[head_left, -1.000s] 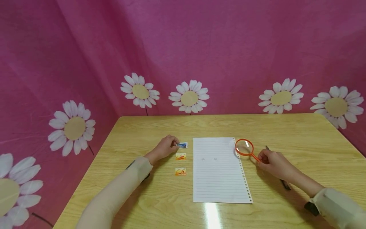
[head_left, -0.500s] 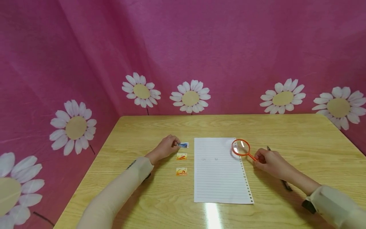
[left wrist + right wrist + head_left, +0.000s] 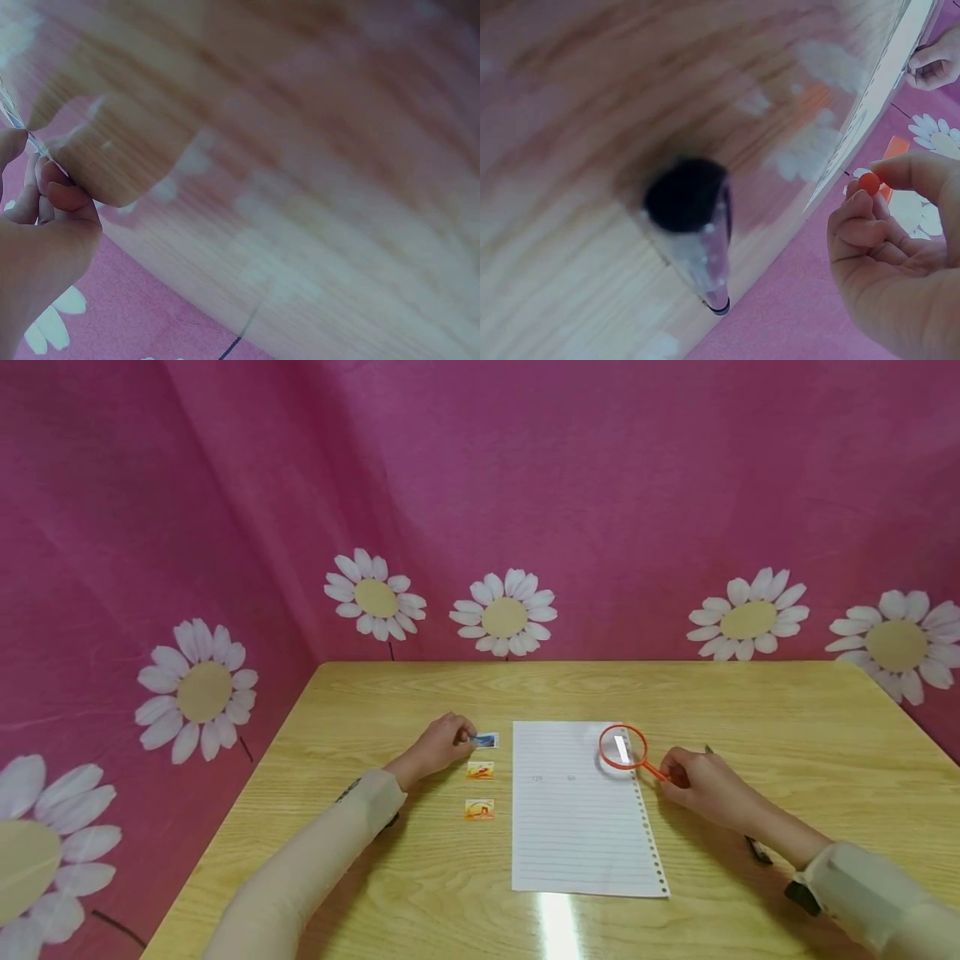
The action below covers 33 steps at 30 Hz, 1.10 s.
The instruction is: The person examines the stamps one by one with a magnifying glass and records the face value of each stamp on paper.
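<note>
My left hand (image 3: pixel 438 747) pinches the left edge of a small blue stamp (image 3: pixel 487 741) at the top of a column of stamps. Below it lie two orange-yellow stamps (image 3: pixel 481 770), one above the other. In the left wrist view the thumb and fingers of that hand (image 3: pixel 52 240) meet at a thin edge near the picture's left side. My right hand (image 3: pixel 708 785) grips the end of the orange handle of a magnifying glass (image 3: pixel 622 747). Its round lens overlaps the upper right corner of a lined sheet of paper (image 3: pixel 577 835), which bears faint handwritten numbers.
A pen (image 3: pixel 759 852) lies on the wooden table (image 3: pixel 420 893), partly hidden under my right forearm; its dark end (image 3: pixel 686 195) looms large in the right wrist view. Behind the table hangs a pink cloth (image 3: pixel 615 485) with white daisies.
The magnifying glass has moved left with my right hand, from the paper's right edge to over its upper right corner. My left hand stays at the blue stamp.
</note>
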### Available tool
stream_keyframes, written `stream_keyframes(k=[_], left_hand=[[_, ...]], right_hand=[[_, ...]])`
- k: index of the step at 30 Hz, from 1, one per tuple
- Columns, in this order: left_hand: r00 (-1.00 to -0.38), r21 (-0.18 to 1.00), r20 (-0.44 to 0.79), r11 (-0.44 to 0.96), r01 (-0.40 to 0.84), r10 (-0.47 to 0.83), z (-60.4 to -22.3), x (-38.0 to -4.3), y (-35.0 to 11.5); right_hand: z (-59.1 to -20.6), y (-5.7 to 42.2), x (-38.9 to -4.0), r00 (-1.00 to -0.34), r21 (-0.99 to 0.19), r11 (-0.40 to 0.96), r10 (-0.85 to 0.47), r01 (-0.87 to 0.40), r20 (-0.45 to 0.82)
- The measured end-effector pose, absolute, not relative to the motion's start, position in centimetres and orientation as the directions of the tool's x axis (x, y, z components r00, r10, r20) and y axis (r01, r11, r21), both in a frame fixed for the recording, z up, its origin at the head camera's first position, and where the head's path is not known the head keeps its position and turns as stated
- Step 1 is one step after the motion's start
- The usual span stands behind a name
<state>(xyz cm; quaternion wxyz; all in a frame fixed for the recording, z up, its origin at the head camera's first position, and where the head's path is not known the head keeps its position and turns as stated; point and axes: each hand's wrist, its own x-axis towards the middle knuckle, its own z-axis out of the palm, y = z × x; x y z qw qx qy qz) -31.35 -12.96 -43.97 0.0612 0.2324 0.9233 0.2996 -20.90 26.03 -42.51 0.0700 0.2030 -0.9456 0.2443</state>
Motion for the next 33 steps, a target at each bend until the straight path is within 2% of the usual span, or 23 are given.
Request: stream_keyframes(k=[28,32,33], left_hand=[[-0.893,0.575,0.019,0.726,0.378,0.45,-44.2,-31.6,-12.9],[-0.879,0.603,0.023,0.695,0.392,0.477,-44.4,-31.9,-13.3],[-0.864,0.608,0.056,0.669,0.428,0.501,-45.2,-32.4,-13.6]], right_hand=[[-42.5,24.0,-22.5,-0.869,-0.39,0.778,-0.414,-0.493,0.273],[-42.6,23.7,-22.7,-0.868,-0.399,0.771,-0.422,-0.496,0.263],[-42.6,23.6,-22.8,-0.866,-0.402,0.768,-0.427,-0.499,0.26]])
